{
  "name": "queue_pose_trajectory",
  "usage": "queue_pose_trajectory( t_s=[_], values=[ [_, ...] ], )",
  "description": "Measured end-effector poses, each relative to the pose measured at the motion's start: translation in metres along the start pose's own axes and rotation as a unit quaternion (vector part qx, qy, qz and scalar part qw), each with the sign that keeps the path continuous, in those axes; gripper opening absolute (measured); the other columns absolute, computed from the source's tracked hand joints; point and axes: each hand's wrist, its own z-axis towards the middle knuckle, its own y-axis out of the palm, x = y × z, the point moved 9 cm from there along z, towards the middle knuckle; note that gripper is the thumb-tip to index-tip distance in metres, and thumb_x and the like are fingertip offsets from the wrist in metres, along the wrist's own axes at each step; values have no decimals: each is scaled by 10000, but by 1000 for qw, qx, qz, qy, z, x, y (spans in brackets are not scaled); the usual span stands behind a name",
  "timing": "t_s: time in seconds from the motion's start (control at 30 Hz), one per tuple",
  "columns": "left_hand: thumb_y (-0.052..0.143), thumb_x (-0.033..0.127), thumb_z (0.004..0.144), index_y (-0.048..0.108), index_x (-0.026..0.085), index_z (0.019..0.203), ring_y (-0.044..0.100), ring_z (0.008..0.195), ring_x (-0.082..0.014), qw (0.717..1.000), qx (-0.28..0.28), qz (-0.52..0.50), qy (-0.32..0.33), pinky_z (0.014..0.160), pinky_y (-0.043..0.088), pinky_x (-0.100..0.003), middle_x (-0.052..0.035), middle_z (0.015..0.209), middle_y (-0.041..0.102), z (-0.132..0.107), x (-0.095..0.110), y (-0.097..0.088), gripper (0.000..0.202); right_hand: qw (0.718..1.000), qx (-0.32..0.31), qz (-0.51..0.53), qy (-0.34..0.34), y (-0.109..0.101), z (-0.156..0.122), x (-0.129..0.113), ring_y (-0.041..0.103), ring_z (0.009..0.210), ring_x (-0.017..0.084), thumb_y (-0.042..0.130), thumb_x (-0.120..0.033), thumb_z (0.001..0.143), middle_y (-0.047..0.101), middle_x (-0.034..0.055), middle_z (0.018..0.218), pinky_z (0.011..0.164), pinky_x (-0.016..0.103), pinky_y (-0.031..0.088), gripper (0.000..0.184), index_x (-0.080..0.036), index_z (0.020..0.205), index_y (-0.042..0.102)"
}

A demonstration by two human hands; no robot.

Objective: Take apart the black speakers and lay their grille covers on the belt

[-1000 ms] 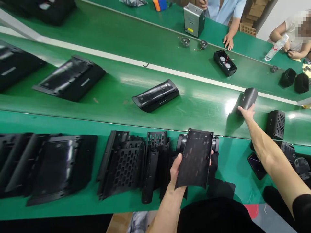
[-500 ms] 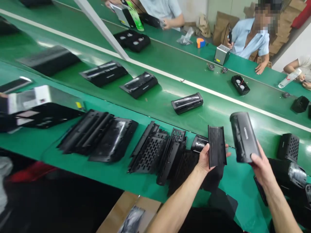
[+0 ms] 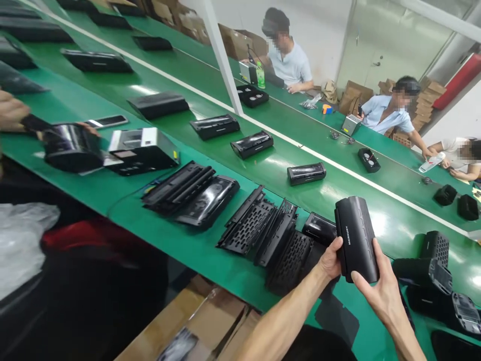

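Above the green bench (image 3: 195,245), black speaker (image 3: 356,239) upright, long axis vertical.

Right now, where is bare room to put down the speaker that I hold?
Bare belt lies past the speaker, between the lone shell and the mesh box. The near bench is crowded: grilles beside your left hand, dark parts beside your right hand.

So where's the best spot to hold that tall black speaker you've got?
Around the middle of the speaker, from its two long sides. It is upright, long and rounded, so the left hand and right hand can wrap its narrow width, likely steadier than an end.
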Motion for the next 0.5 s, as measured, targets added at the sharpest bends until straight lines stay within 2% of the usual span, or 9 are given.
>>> queue_pose_trajectory(
  t_s=[0.1, 0.23, 0.4, 0.5],
  values=[
    [951, 591, 716, 802, 114, 1196, 748, 1204, -378, 1000, 24, 2, 3, 1155, 498, -498, -165, 1166, 831, -4, -3, -3, 693, 999, -2, -36, 2, -7, -10, -6, 700, 1192, 414, 760, -563, 837, 633, 129, 1362, 960, 539, 588, 994, -355, 1713, 339],
    [983, 570, 678, 791, 110, 1197, 765, 1146, -359, 999, 41, 7, 10, 1122, 518, -467, -164, 1163, 829, -8, -7, 3, 719, 997, -9, -75, 11, -14, -22, -13, 699, 1220, 399, 702, -546, 886, 621, 138, 1408, 937, 505, 595, 953, -314, 1721, 306],
    [998, 611, 627, 785, 112, 1156, 774, 1060, -333, 998, 61, 10, 2, 1060, 555, -447, -155, 1099, 829, -4, -15, 10, 758, 997, -38, -61, 23, -22, -17, -4, 661, 1274, 410, 680, -580, 895, 599, 168, 1447, 1017, 557, 563, 947, -263, 1709, 315],
    [1001, 529, 663, 757, 160, 1183, 766, 1044, -320, 994, 97, 14, 54, 1011, 572, -443, -114, 1079, 820, 1, -6, 12, 682, 999, -9, -27, -17, -27, -13, 0, 560, 1402, 424, 714, -601, 876, 524, 169, 1526, 1125, 604, 491, 922, -268, 1664, 370]
  ],
)
